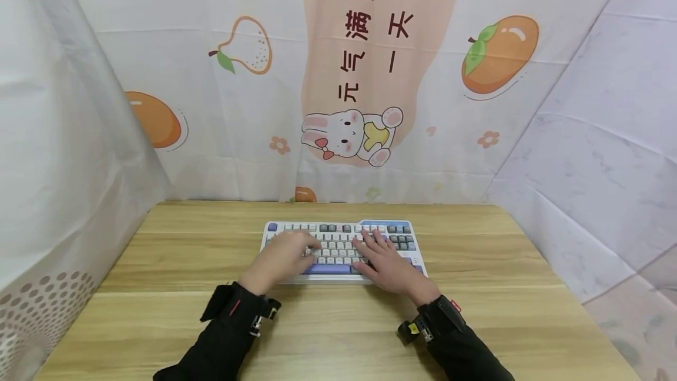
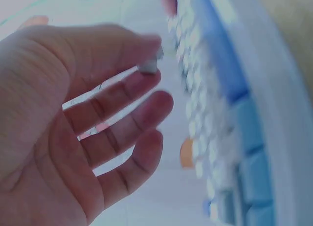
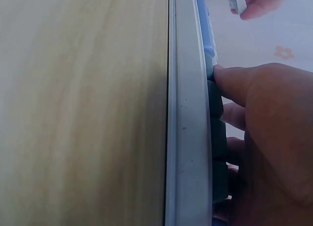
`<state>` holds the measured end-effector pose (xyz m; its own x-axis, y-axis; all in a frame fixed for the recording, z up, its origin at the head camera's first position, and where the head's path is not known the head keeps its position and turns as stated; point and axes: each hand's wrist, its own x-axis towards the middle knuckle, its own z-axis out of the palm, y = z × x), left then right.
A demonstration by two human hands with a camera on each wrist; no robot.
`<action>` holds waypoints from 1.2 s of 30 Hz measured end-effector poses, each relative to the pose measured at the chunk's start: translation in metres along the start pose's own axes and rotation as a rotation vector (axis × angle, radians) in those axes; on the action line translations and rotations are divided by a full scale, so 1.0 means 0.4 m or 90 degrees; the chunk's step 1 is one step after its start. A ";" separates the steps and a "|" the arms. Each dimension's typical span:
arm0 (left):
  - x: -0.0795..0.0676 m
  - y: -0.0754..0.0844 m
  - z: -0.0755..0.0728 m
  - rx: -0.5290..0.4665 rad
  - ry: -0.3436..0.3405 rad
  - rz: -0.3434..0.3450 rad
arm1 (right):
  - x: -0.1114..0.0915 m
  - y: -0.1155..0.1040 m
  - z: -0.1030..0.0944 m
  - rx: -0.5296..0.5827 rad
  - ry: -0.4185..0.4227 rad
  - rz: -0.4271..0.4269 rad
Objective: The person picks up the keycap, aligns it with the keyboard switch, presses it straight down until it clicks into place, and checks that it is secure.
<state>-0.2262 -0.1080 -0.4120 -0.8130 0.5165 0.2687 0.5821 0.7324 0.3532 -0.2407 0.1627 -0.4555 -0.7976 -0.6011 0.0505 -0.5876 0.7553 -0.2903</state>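
Observation:
A white keyboard point(image 1: 344, 278) with white, grey and blue keys lies on the wooden table. Over its left half, my left hand point(image 1: 282, 256) pinches a small white keycap point(image 2: 148, 66) between thumb and index finger. The other fingers of that hand are loosely bent and apart from the keys. The same keycap shows at the top of the right wrist view. My right hand point(image 1: 388, 263) rests on the keyboard's right part with its fingers spread, the thumb touching the bottom row near the blue space bar point(image 1: 329, 269).
The wooden table point(image 1: 338, 328) extends around the keyboard. A printed curtain point(image 1: 233, 134) with fruit and a rabbit hangs behind its far edge. Pale sheets hang at the left and right. A perforated white basket-like surface point(image 1: 44, 310) stands at the lower left.

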 end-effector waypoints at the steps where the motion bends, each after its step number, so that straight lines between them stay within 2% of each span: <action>1: 0.002 -0.011 -0.007 0.007 0.014 -0.007 | 0.000 -0.001 -0.001 0.001 -0.002 0.000; 4: 0.003 -0.049 -0.022 0.025 0.049 -0.038 | 0.001 -0.003 -0.002 0.003 -0.002 -0.003; 8: -0.006 -0.094 -0.036 0.019 0.068 -0.076 | 0.001 -0.004 -0.004 0.003 -0.004 -0.003; 14: -0.015 -0.133 -0.039 0.012 0.089 -0.098 | 0.003 -0.007 -0.009 0.001 -0.003 -0.004; 20: -0.012 -0.143 -0.020 -0.003 0.096 -0.103 | 0.001 -0.005 -0.005 0.008 -0.005 -0.005; 28: -0.010 -0.149 0.005 0.030 0.138 -0.127 | 0.000 0.001 0.000 0.005 0.004 -0.004; 36: -0.008 -0.148 0.016 0.035 0.146 -0.134 | -0.003 0.001 -0.003 0.009 -0.002 -0.017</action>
<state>-0.2582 -0.1502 -0.4394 -0.8873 0.2422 0.3926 0.3948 0.8388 0.3748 -0.2401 0.1638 -0.4545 -0.7816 -0.6213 0.0554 -0.6061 0.7356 -0.3026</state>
